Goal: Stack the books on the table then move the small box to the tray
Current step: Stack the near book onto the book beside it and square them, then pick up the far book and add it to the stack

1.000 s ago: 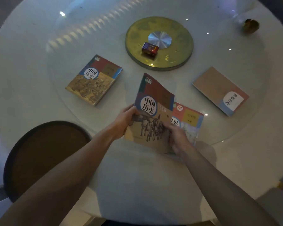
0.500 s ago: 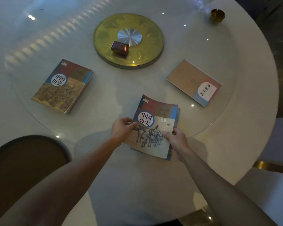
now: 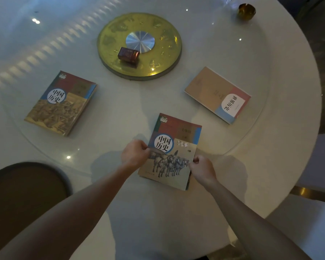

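Both hands pinch the horse-cover book [image 3: 174, 152] at its side edges, left hand [image 3: 134, 156], right hand [image 3: 202, 168]. Thin, floppy paperback: best gripped at the edges. Beyond, the small box [image 3: 128, 54] sits on the golden disc [image 3: 163, 59].

Four books: horse-cover book [image 3: 172, 152] atop another book [image 3: 188, 186], painting-cover book [image 3: 61, 104], tan book [image 3: 217, 94]; one small box [image 3: 128, 54]; one tray [image 3: 24, 196]

Dim dining room, likely home or restaurant: round white table [image 3: 270, 175] with glass lazy Susan [image 3: 251, 59] on gold disc hub [image 3: 163, 59], small brass ashtray [image 3: 247, 9].
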`<state>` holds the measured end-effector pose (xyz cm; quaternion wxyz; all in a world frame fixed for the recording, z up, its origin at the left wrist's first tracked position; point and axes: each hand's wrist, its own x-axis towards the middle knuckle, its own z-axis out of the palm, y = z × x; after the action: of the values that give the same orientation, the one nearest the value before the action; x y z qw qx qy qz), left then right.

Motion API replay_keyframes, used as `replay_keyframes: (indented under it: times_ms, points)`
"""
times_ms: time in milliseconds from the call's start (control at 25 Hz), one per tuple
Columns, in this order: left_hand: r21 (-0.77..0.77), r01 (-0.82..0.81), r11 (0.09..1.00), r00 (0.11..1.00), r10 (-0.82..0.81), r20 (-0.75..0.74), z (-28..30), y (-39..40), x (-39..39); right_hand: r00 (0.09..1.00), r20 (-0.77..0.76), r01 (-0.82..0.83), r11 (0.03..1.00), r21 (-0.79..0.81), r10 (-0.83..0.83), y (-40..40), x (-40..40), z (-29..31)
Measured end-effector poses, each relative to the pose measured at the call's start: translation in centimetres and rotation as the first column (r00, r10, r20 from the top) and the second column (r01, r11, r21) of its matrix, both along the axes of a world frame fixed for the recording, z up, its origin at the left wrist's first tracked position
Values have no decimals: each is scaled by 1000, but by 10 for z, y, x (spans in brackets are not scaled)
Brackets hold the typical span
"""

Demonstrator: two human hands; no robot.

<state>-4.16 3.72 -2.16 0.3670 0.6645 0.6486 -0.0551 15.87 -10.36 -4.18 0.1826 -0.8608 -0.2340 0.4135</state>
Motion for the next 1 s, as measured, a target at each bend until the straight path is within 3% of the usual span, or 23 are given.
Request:
replay_keyframes:
  times_ms: [120, 240, 360, 640, 840, 1000]
  points:
    - [23, 4, 1000, 994, -6, 110, 8, 7, 29, 999, -19, 40, 999, 28, -40, 11, 29, 7]
    - [27, 62, 998, 966, -67, 251, 12, 19, 74, 973, -112, 214, 967, 139, -200, 24, 75, 7]
    - [64, 120, 991, 946, -134, 295, 9, 39, 125, 925, -160, 373, 905, 203, -345, 36, 124, 12]
    - [113, 107, 988, 960, -132, 246, -8, 95, 221, 819, -278, 565, 790, 238, -502, 57, 192, -1]
    - [128, 28, 991, 972, -57, 229, -22, 127, 268, 666, -422, 734, 641, 224, -615, 75, 209, -6]
    - [97, 24, 995, 995, -33, 90, -24, 136, 282, 653, -438, 737, 653, 177, -618, 77, 215, -8]
